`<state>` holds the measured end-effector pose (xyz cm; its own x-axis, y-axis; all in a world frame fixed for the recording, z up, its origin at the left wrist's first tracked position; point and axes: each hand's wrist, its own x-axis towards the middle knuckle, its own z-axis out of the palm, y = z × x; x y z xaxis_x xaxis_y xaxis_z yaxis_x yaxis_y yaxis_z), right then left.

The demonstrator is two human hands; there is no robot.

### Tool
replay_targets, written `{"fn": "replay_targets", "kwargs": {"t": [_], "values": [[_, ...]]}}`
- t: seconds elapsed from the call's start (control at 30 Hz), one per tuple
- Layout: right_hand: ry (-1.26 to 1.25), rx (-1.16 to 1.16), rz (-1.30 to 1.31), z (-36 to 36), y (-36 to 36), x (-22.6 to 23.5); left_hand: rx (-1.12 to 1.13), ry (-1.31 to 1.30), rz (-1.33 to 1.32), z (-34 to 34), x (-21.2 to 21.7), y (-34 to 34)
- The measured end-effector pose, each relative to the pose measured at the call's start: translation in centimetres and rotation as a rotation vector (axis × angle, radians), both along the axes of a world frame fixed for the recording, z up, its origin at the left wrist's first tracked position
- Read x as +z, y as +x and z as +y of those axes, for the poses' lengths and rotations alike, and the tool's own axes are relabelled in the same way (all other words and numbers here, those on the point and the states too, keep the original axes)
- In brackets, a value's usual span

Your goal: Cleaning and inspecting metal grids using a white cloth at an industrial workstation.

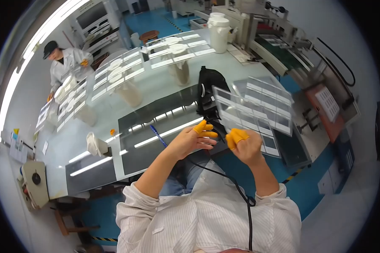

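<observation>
My right hand (247,147) wears yellow finger cots. Its curled fingers grip the near edge of a clear sheet (240,110) that carries rows of rectangular windows, tilted up and slightly blurred. My left hand (194,139), also in yellow finger cots, is apart from the sheet, fingers stretched and holding nothing. Just beyond it, a black bag-like object (211,90) rests on the table. Behind the held sheet lies another windowed clear sheet (272,101), partly covered. A blue pen (157,134) lies left of my left hand on a dark mat (143,145).
Windowed sheets (118,76) lie across white containers (131,93) at the table's far side. A small white cup (96,144) stands left. White jars (219,36) stand at the back. Machinery (278,46) borders the right. A co-worker (65,63) is far left. A black cord (240,189) crosses my front.
</observation>
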<state>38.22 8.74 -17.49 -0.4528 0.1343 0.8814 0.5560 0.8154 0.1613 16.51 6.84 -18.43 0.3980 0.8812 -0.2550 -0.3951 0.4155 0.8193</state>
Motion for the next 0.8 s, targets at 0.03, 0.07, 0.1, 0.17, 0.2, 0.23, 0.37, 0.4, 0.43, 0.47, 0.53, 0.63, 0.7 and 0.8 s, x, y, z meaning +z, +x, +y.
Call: {"fn": "replay_targets", "kwargs": {"t": [0.03, 0.07, 0.1, 0.17, 0.2, 0.23, 0.37, 0.4, 0.43, 0.47, 0.53, 0.63, 0.7, 0.8], "values": [[-0.059, 0.099, -0.023, -0.5, 0.2, -0.5, -0.004, -0.004, -0.093, 0.3, -0.2, 1.7], [-0.086, 0.180, -0.026, -1.0, 0.3, -1.1, -0.013, -0.016, -0.189, 0.6, -0.4, 3.3], [-0.045, 0.169, -0.003, -1.5, 0.0, -1.8, 0.043, -0.056, -0.123, 0.7, -0.3, 4.4], [-0.102, 0.189, -0.013, -2.0, -0.1, -2.8, 0.041, 0.013, -0.080, 0.2, -0.7, 5.3], [-0.149, 0.245, -0.030, -2.3, 0.3, -3.2, 0.073, 0.096, -0.047, -0.3, -0.9, 5.5], [-0.299, 0.258, -0.098, -3.1, 0.8, -2.8, 0.123, 0.074, -0.004, -0.8, -0.9, 5.5], [-0.470, -0.025, 0.082, -2.2, 4.0, -0.5, 0.281, 0.181, 0.026, -3.6, -1.6, 2.4], [-0.455, -0.188, 0.180, -1.4, 4.5, -0.4, 0.329, 0.233, 0.044, -4.5, -1.9, 1.0], [-0.437, -0.346, 0.280, -0.7, 5.0, -0.2, 0.408, 0.228, 0.093, -5.7, -2.0, 0.0], [-0.433, -0.328, 0.289, -0.1, 5.5, -0.2, 0.422, 0.238, 0.104, -6.9, -2.1, -1.0], [-0.646, -0.237, 0.582, 1.3, 5.8, -0.2, 0.530, 0.327, 0.160, -9.1, -2.1, -2.8], [-1.197, 0.454, 0.839, 2.0, 4.4, -0.7, 0.669, 0.314, 0.144, -11.9, -2.2, -4.5], [-1.318, 0.659, 0.796, 1.8, 2.5, -0.3, 0.702, 0.343, 0.184, -12.9, -2.0, -5.8], [-1.375, 0.889, 0.797, 0.9, -1.2, 1.0, 0.802, 0.363, 0.214, -14.0, -1.8, -7.6]]}}
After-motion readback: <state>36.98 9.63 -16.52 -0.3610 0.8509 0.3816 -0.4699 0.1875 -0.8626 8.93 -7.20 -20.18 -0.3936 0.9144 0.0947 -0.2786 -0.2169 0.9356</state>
